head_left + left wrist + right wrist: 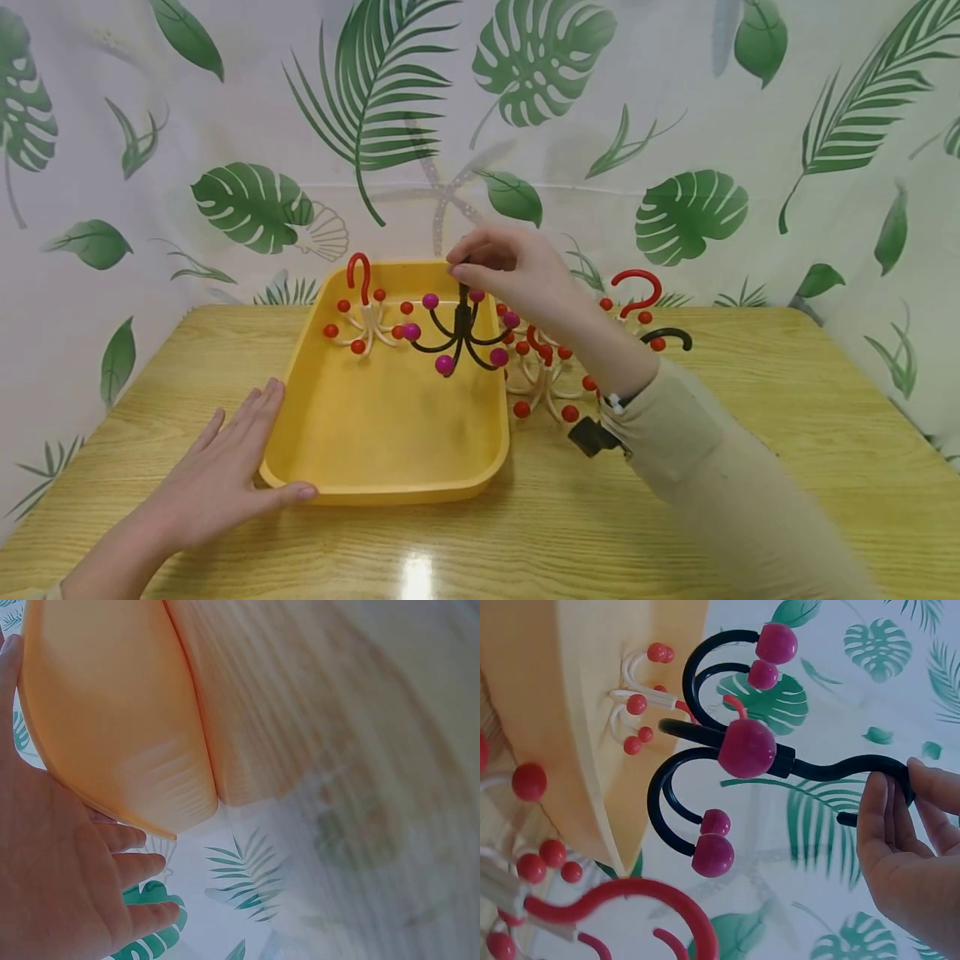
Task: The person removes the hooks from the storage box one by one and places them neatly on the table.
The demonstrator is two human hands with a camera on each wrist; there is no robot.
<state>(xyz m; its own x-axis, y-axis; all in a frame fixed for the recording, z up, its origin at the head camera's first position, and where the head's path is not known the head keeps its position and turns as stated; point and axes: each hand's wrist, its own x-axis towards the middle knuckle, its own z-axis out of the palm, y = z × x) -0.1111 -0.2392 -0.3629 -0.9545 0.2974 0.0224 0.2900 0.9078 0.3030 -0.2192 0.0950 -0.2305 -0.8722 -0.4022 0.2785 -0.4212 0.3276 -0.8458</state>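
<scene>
Between the thumb and fingers of my right hand (517, 271) is the curved hook of a black multi-arm hanger (462, 321) with magenta ball tips. It hangs over the right side of a yellow tray (390, 487); the right wrist view shows the black hanger (784, 761) clear of the tray wall. In the tray's far left part stands a white hanger (367, 321) with a red hook and red balls. My left hand (225, 483) lies against the tray's near left corner, fingers straight along the outer side and thumb at the front rim.
Right of the tray, partly behind my right forearm, several white hangers (546, 379) with red hooks and balls stand on the wooden table (787, 433). A black hook (671, 336) sticks out among them. A leaf-patterned cloth (570, 158) hangs behind the table.
</scene>
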